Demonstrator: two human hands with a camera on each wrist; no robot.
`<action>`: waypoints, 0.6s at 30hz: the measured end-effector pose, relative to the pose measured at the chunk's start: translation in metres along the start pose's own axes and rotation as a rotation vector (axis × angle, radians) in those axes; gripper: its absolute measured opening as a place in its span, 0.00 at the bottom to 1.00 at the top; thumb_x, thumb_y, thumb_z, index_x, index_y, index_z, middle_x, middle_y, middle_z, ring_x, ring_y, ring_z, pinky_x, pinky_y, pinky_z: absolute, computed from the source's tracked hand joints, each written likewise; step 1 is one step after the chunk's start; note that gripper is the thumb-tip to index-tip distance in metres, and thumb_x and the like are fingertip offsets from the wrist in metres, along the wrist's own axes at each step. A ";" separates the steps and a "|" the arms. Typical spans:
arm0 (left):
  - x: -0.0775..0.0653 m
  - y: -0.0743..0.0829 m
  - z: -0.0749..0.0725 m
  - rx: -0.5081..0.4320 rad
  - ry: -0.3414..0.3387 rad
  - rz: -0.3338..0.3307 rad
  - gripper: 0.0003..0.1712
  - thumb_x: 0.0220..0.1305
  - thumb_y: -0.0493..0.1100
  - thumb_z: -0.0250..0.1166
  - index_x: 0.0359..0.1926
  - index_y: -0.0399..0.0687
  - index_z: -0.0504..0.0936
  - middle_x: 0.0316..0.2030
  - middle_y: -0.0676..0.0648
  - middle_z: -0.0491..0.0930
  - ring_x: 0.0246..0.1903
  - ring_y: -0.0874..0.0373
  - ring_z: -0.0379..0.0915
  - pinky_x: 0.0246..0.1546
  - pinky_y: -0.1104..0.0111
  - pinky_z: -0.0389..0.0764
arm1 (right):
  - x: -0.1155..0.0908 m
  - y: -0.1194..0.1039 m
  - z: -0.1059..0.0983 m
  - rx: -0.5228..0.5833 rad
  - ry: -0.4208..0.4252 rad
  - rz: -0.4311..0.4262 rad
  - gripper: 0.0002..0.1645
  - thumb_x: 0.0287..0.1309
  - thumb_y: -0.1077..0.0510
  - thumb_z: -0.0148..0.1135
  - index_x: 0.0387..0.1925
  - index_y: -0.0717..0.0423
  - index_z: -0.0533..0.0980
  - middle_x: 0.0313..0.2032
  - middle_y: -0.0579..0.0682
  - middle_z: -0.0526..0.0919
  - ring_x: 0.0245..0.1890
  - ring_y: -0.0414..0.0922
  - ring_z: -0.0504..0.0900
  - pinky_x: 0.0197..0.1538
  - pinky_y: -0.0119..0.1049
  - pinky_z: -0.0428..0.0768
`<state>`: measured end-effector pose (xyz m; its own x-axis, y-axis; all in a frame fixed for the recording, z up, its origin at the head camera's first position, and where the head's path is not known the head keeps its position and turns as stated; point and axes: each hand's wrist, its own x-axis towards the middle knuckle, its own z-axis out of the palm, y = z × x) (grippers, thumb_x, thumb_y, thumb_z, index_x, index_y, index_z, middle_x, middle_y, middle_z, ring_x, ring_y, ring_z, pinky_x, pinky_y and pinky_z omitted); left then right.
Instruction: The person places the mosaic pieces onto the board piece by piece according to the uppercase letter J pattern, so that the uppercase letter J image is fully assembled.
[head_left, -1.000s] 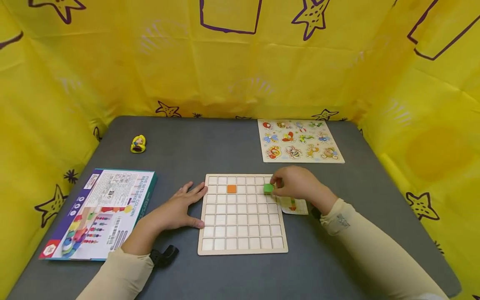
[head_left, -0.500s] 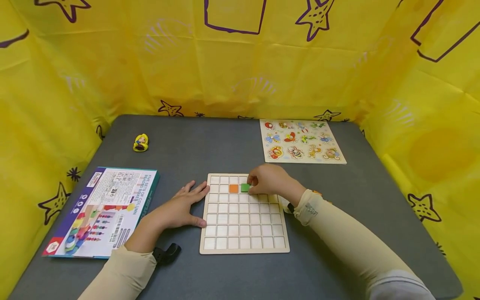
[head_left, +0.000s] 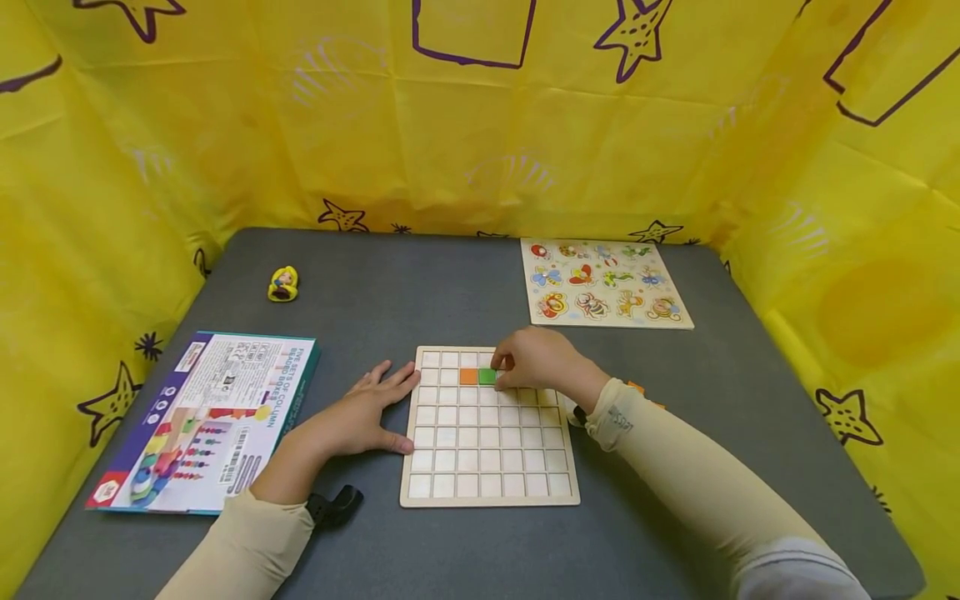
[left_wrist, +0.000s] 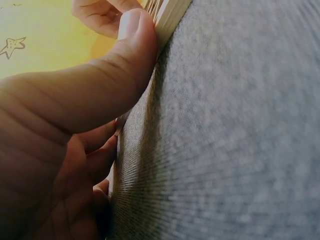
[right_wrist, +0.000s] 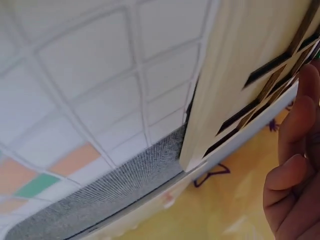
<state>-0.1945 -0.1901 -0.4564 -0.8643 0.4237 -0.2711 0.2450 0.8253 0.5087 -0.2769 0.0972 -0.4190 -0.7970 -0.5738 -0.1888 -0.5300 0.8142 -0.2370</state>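
A wooden grid board [head_left: 457, 458] lies flat in the middle of the table in the head view. An orange square tile [head_left: 468, 377] sits in a cell of its second row. Directly right of it, a green square tile [head_left: 487, 377] is at the neighbouring cell, its right edge pinched by my right hand [head_left: 543, 360]. Curled fingers [right_wrist: 287, 185] of that hand show in the right wrist view. My left hand [head_left: 367, 417] rests with spread fingers against the board's left edge; its thumb [left_wrist: 135, 55] touches the wooden side in the left wrist view.
A printed grid card [right_wrist: 85, 45] with orange and green squares lies right of the board, mostly under my right forearm. Orange pieces [head_left: 636, 389] peek out beyond the sleeve. An insect puzzle [head_left: 607, 283], a yellow figurine [head_left: 283, 284] and a flat box [head_left: 210, 425] stand around.
My right hand has carried the green tile leftward along the second row until it meets the orange tile. My left hand stays at the board's edge. The head view shifted slightly.
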 end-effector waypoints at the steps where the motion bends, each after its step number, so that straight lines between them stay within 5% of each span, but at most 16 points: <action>1: 0.000 0.001 0.000 -0.003 -0.001 -0.004 0.62 0.38 0.70 0.69 0.73 0.67 0.47 0.74 0.59 0.40 0.73 0.39 0.29 0.62 0.34 0.46 | -0.001 0.000 0.000 0.005 0.003 -0.005 0.15 0.45 0.40 0.70 0.38 0.35 0.83 0.26 0.35 0.79 0.28 0.35 0.76 0.29 0.33 0.73; 13: 0.000 0.003 -0.001 -0.008 0.002 0.004 0.62 0.40 0.68 0.70 0.73 0.66 0.48 0.74 0.58 0.41 0.72 0.37 0.29 0.63 0.34 0.47 | -0.003 -0.003 0.001 -0.085 0.035 -0.022 0.15 0.47 0.39 0.68 0.38 0.33 0.84 0.28 0.32 0.82 0.28 0.32 0.76 0.28 0.31 0.73; 18: 0.000 0.003 -0.001 -0.013 0.007 0.008 0.62 0.40 0.68 0.71 0.73 0.65 0.48 0.74 0.58 0.41 0.72 0.38 0.29 0.63 0.35 0.46 | -0.016 0.004 -0.017 -0.021 0.036 0.000 0.22 0.49 0.40 0.67 0.47 0.38 0.82 0.26 0.35 0.80 0.25 0.35 0.75 0.25 0.33 0.72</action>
<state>-0.1942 -0.1878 -0.4539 -0.8656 0.4272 -0.2612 0.2458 0.8169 0.5217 -0.2709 0.1114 -0.4011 -0.8067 -0.5704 -0.1546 -0.5356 0.8162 -0.2167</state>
